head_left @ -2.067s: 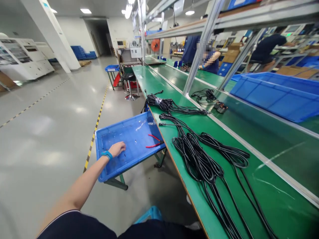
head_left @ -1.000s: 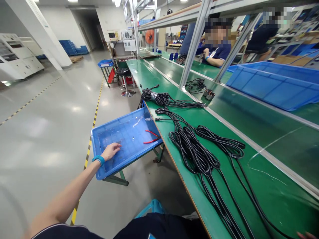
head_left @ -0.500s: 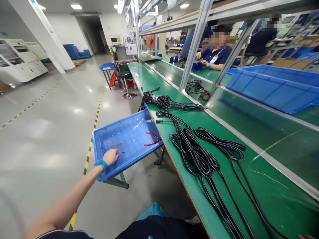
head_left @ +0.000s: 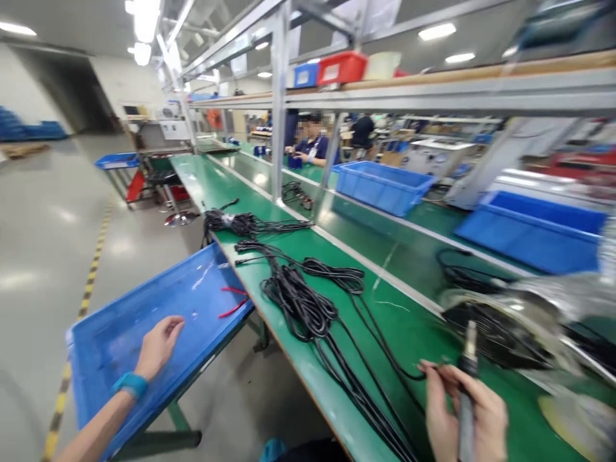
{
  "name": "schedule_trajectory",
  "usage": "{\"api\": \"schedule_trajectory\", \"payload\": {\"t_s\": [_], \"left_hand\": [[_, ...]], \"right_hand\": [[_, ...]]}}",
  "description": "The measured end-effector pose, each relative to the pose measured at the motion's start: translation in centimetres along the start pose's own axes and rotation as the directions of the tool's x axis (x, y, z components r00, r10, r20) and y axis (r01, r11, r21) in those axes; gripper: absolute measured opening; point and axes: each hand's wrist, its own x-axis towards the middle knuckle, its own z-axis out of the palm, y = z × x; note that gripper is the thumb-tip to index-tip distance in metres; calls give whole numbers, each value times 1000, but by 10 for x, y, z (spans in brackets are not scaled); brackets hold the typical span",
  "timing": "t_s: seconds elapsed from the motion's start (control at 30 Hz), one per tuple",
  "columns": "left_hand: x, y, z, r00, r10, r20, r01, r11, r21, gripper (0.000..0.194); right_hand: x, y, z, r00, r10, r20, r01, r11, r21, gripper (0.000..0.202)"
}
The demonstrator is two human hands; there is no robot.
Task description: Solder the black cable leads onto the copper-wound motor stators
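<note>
My left hand [head_left: 161,343], with a teal band at the wrist, hangs over the blue tray [head_left: 120,298], its fingers and thumb drawn together. What they hold, if anything, is too small to make out. At the bench's right, my right hand [head_left: 462,410] pinches the end of a black cable [head_left: 407,374] between thumb and forefinger. The same hand grips what looks like a soldering iron [head_left: 468,366], its dark handle upright and metal tip up. Coiled black cables [head_left: 303,301] lie on the green bench [head_left: 262,282]. Red-handled pliers [head_left: 233,308] rest in the tray.
A tied cable bundle [head_left: 235,221] lies farther along the bench edge. Near my right hand is a plastic-wrapped spool [head_left: 505,327], blurred. Blue bins [head_left: 385,186] stand behind the metal frame post [head_left: 279,102]. Across the bench a person [head_left: 312,144] sits working.
The view has swung right, bringing the bench's right end into sight. My right hand now shows with the cable end and the iron. My left hand stays over the tray, fingers still together.
</note>
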Motion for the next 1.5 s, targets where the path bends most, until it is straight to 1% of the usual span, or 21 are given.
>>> {"api": "schedule_trajectory", "payload": {"t_s": [0.03, 0.07, 0.1, 0.13, 0.17, 0.23, 0.3, 0.33, 0.4, 0.47, 0.53, 0.6, 0.67, 0.73, 0.8, 0.9, 1.0, 1.07, 1.27, 1.5], "left_hand": [[5, 17, 3, 1000, 2, -10, -3, 996, -84, 44], [9, 38, 8, 1000, 7, -4, -8, 985, -170, 48], [12, 62, 12, 1000, 19, 12, -15, 967, -256, 50], [12, 89, 18, 998, 42, 36, -28, 942, -334, 51], [10, 118, 24, 995, 80, 67, -46, 915, -401, 51], [-2, 179, 40, 978, 172, 117, -83, 838, -540, 49], [-25, 240, 60, 947, 273, 170, -87, 727, -681, 45], [-39, 270, 71, 921, 329, 209, -70, 665, -743, 42], [-69, 324, 95, 843, 458, 280, -21, 550, -835, 35], [-96, 371, 119, 768, 562, 308, 18, 460, -887, 30], [-116, 408, 142, 710, 623, 328, 78, 394, -916, 29], [-129, 432, 161, 656, 666, 355, 122, 370, -921, 29], [-136, 443, 173, 605, 696, 387, 138, 387, -912, 30], [-140, 443, 181, 566, 710, 419, 144, 416, -898, 31], [-141, 439, 183, 542, 714, 442, 152, 434, -888, 31], [-142, 432, 182, 523, 720, 457, 168, 438, -883, 31], [-143, 431, 180, 511, 722, 467, 182, 440, -879, 31], [-143, 431, 179, 513, 720, 467, 185, 438, -880, 31], [-142, 431, 178, 546, 710, 445, 158, 434, -887, 30], [-142, 428, 179, 525, 734, 431, 106, 446, -889, 29]], "right_hand": [[0, -4, -1, 997, -75, -26, 74, 997, -35, 28], [-1, -8, -2, 992, -121, -44, 119, 992, -47, 25], [-2, -12, -3, 990, -135, -48, 134, 990, -35, 21], [-3, -16, -4, 991, -129, -27, 128, 992, -16, 20], [-4, -19, -6, 991, -127, -36, 127, 992, -4, 19], [-6, -23, -9, 992, -118, -32, 119, 992, 39, 19], [-6, -25, -12, 994, -110, -14, 111, 991, 68, 21], [-6, -25, -14, 994, -107, -8, 107, 992, 68, 22], [-5, -23, -17, 996, -84, 4, 83, 993, 81, 23], [-3, -20, -20, 999, -40, 13, 38, 990, 133, 26], [-2, -17, -21, 1000, 9, 20, -13, 981, 195, 28], [-2, -14, -21, 998, 64, 23, -68, 969, 239, 26], [-2, -11, -21, 991, 131, 31, -134, 951, 277, 24], [-4, -8, -19, 981, 188, 42, -192, 934, 300, 22], [-6, -8, -18, 974, 220, 60, -227, 923, 311, 22], [-8, -10, -17, 967, 242, 75, -253, 913, 321, 22], [-9, -13, -17, 965, 251, 72, -261, 911, 319, 22], [-9, -13, -18, 965, 253, 75, -264, 912, 313, 22], [-9, -13, -18, 967, 243, 81, -257, 918, 303, 23], [-7, -15, -19, 968, 237, 81, -251, 921, 297, 21]]}}
